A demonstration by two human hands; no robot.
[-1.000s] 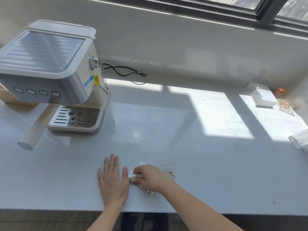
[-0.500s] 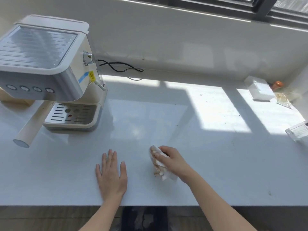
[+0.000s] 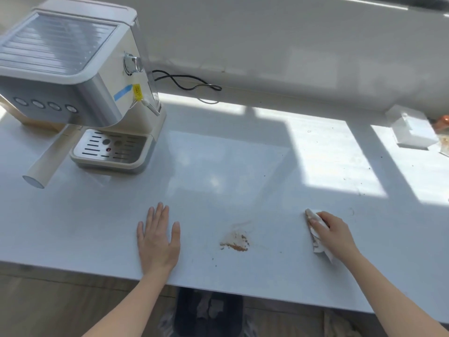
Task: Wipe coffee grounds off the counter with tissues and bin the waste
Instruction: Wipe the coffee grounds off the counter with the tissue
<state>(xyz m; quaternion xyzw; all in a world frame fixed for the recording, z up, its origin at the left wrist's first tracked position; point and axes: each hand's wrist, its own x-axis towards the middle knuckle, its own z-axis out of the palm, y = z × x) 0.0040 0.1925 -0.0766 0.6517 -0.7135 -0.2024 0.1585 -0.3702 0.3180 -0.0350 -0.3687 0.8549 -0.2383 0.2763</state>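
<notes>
A small patch of brown coffee grounds lies on the white counter near its front edge, with a few stray specks around it. My right hand grips a crumpled, stained white tissue and holds it against the counter, well to the right of the grounds. My left hand rests flat on the counter with fingers straight, to the left of the grounds. Below the counter edge a dark bin with something pale inside is partly visible.
A cream and silver espresso machine stands at the back left, its portafilter handle sticking out toward me. A black cord lies by the wall. A white box sits at the far right. More specks dot the sunlit right side.
My right hand has swept the tissue to the right, away from the left hand, uncovering a patch of grounds between them. The left hand has stayed flat in place.
</notes>
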